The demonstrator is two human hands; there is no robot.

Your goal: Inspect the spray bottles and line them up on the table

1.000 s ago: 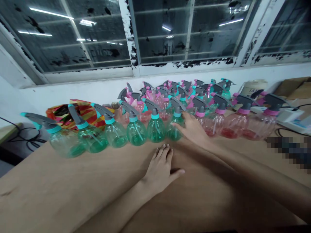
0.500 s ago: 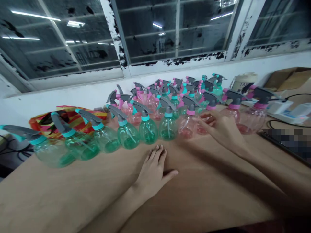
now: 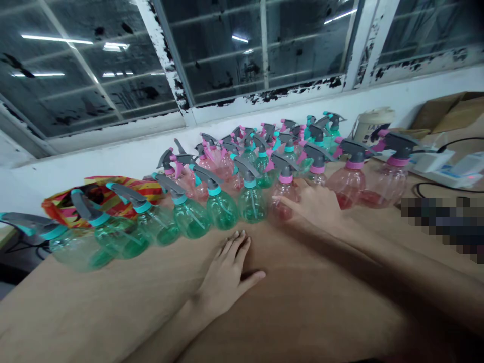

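Note:
My left hand (image 3: 223, 277) lies palm down on the wooden table (image 3: 295, 297), fingers stretched and thumb spread, holding nothing. Beyond its fingertips, a curved front row of clear spray bottles crosses the table. Those on the left, such as the green spray bottle (image 3: 192, 220), have turquoise collars and grey triggers. My right hand (image 3: 317, 204) reaches among the pink ones. Its thumb stretches across the front of a pink spray bottle (image 3: 284, 210), with the other fingers apart at that bottle's right side, partly hidden. To the right of this hand stands another pink spray bottle (image 3: 350, 189).
More pink and green bottles crowd behind the front row, towards the window wall. A red and yellow bag (image 3: 151, 189) lies at the back left. On the right are a white cup (image 3: 372, 126), a cardboard box (image 3: 442, 112) and a power strip (image 3: 449, 170) with cables.
My right hand has moved left along the row, from one pink bottle to its neighbour. My left hand stays flat on the table. The whole view has shifted slightly.

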